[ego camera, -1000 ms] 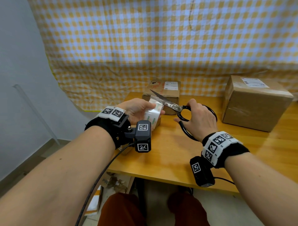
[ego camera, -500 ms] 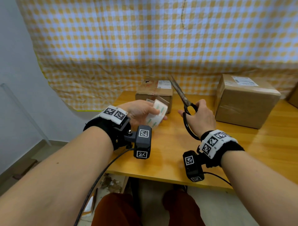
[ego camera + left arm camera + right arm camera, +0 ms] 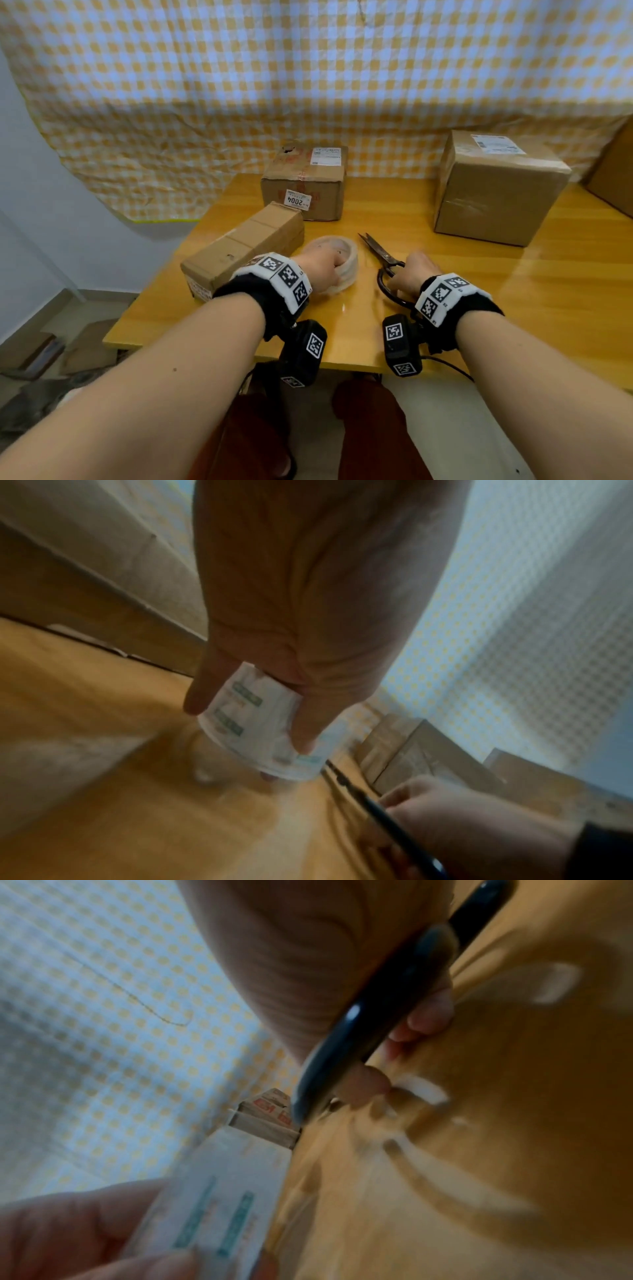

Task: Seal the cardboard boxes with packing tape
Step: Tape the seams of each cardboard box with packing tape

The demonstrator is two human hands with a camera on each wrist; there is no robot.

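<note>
My left hand [image 3: 322,270] grips a roll of clear packing tape [image 3: 342,255] that lies flat on the wooden table [image 3: 513,291]; in the left wrist view the fingers [image 3: 304,723] curl round the tape roll [image 3: 253,723]. My right hand [image 3: 411,274] holds black-handled scissors [image 3: 380,251], blades closed and pointing away, low on the table. In the right wrist view the scissors' handle [image 3: 394,1010] crosses my palm. A long cardboard box [image 3: 246,246] lies just left of the tape.
A small labelled box [image 3: 305,185] stands at the back centre and a large taped box [image 3: 493,188] at the back right. Another box edge [image 3: 616,171] shows at the far right. A checked cloth hangs behind. Cardboard scraps lie on the floor at the left.
Both hands have come down from the air to the table. The tape roll now lies flat on the wood, and the scissors have dropped from upright to low on the surface.
</note>
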